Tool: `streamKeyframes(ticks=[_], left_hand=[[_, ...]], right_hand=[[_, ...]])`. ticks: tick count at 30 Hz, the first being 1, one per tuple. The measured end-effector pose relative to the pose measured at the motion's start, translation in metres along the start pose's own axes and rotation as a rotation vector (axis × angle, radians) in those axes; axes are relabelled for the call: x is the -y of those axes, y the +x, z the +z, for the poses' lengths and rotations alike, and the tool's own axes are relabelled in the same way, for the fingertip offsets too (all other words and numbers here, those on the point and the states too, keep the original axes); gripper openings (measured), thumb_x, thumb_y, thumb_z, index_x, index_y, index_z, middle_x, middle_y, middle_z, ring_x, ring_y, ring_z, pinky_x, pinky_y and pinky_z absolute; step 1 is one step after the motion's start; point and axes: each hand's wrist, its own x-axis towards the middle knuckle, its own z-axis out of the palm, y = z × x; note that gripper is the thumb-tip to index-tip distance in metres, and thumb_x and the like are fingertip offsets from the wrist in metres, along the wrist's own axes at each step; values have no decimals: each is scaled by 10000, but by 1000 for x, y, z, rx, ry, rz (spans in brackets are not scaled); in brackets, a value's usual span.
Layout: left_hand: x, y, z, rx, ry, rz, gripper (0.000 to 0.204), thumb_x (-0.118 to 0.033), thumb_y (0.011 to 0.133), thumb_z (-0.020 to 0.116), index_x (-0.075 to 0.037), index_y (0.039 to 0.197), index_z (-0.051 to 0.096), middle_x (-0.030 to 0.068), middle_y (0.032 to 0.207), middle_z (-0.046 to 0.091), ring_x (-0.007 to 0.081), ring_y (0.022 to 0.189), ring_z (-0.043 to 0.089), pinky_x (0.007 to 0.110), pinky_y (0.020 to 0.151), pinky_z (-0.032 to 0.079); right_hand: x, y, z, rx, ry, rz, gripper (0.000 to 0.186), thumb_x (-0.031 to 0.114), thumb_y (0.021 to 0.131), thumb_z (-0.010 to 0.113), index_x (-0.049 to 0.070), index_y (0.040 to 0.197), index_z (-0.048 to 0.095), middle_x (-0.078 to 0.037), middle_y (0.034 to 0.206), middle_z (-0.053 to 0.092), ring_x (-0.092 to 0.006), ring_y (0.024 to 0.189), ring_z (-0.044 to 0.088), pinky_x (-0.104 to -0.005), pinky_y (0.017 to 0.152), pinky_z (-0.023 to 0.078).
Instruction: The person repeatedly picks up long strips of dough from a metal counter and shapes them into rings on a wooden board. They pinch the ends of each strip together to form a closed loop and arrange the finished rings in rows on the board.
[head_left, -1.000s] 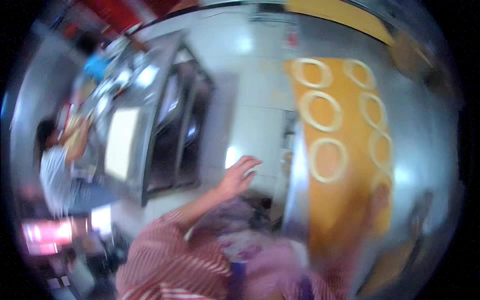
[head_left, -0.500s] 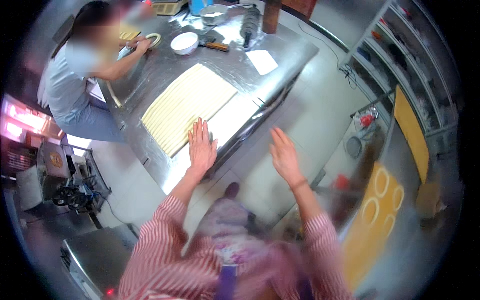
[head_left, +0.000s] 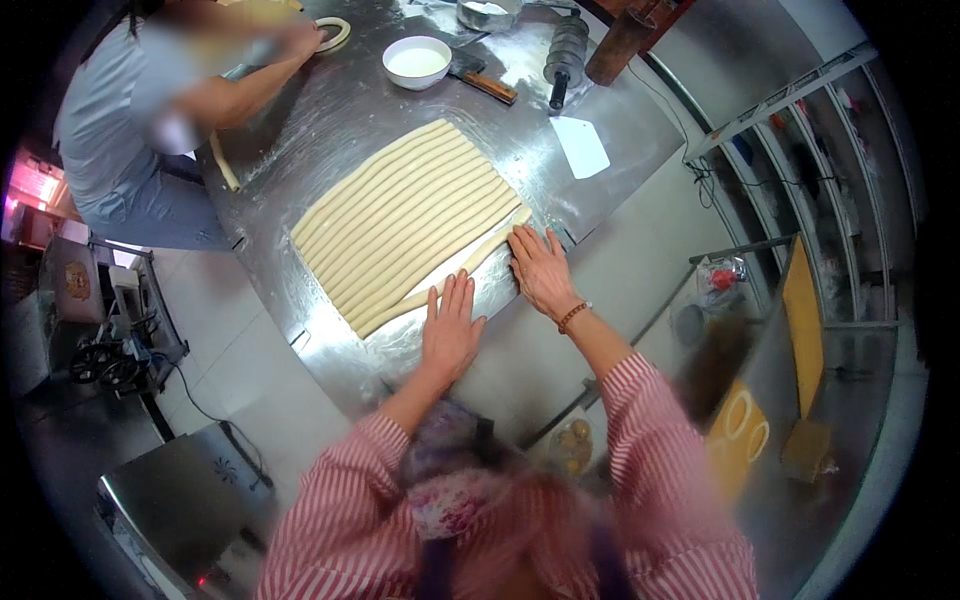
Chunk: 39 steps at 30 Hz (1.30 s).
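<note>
Dough strips lie side by side on the metal table, just ahead of our hands, and one loose strip bows away from the others along the near side of the batch. Our left hand is palm down, fingers stretched forward and close together, thumb apart, its fingertips at the middle of that loose strip. Our right hand reaches farther out, palm down, fingers spread and pointing forward and left, their tips by the strip's right end. Both hands are unclenched, laid flat rather than grasping; we cannot tell how firmly they press. Our forearms angle inward from below, a beaded bracelet circling the right wrist.
</note>
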Motion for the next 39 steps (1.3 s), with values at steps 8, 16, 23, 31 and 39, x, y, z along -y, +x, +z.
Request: streamKeyframes(ticks=[8, 16, 23, 31, 39], left_hand=[[53, -40, -26, -344, -225, -43, 413, -87, 882, 600, 12, 1279, 543, 209, 1235, 541, 390, 1138, 513, 502, 1002, 382], [100, -56, -37, -215, -56, 23, 246, -63, 826, 612, -20, 1068, 624, 164, 1012, 584, 373, 968, 545, 459, 837, 419], [33, -45, -67, 211, -494, 76, 219, -168, 951, 541, -27, 1116, 569, 222, 1049, 599, 407, 949, 602, 477, 816, 483], [-208, -94, -32, 558, -236, 1190, 269, -129, 968, 523, -62, 1215, 607, 160, 948, 570, 367, 871, 595, 447, 741, 494], [-447, -246, 32, 482, -340, 1716, 299, -129, 924, 627, -71, 1217, 627, 129, 917, 563, 319, 819, 597, 425, 686, 492]], right_hand=[[11, 18, 4, -56, 125, -167, 253, 107, 885, 574, 88, 1134, 617, -101, 1121, 614, -269, 1178, 549, -531, 1111, 311], [7, -37, -50, 201, 180, -62, 84, 104, 891, 557, 34, 938, 562, -133, 954, 541, -318, 909, 580, -449, 832, 489], [40, -249, -78, 78, 547, 400, 149, 147, 911, 586, 13, 974, 582, -149, 990, 547, -327, 943, 588, -444, 834, 508], [146, -572, -114, -128, 657, 1061, 179, 183, 932, 569, 24, 1009, 600, -176, 1000, 563, -366, 981, 561, -462, 871, 465], [248, -839, -115, -638, 313, 1382, 180, 177, 926, 623, 27, 1025, 632, -177, 968, 593, -358, 944, 582, -457, 835, 477]])
